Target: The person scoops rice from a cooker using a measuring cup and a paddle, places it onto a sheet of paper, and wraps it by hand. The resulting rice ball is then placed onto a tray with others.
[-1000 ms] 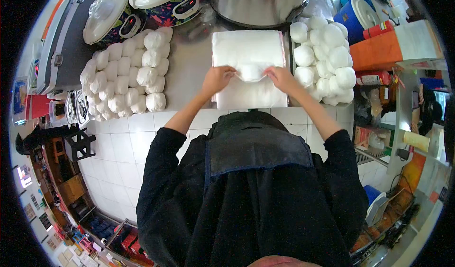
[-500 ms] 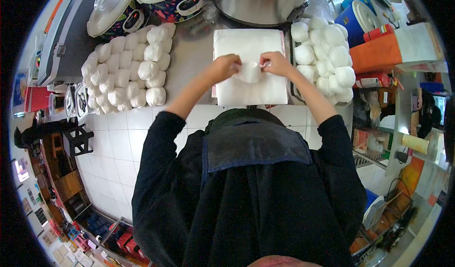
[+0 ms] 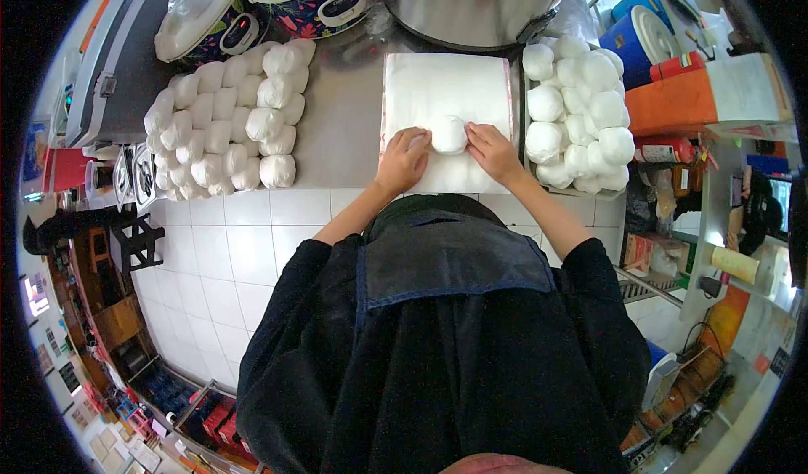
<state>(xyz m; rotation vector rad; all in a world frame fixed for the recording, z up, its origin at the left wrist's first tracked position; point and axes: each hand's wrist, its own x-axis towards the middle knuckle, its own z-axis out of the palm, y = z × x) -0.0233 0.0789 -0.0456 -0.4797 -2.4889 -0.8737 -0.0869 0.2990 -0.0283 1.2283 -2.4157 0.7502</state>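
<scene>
I see the white bundle [image 3: 448, 135] between the fingertips of the left hand [image 3: 406, 161] and right hand [image 3: 494, 152], resting on the sheets [image 3: 446, 80]. Both hands' fingers are loosely bent; I can't tell whether either pinches it. I judge its sides are being shaped; the next move calls for light, even pressure. A left pile [image 3: 217, 133] lies well away from the fingers; a right pile [image 3: 581, 127], nearer.

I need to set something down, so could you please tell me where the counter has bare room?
Bare metal counter shows between the left pile of white bundles and the white pad. It is crowded at the back, with patterned cookers and a steel pot, and on the right, where more bundles closely flank the pad.
</scene>
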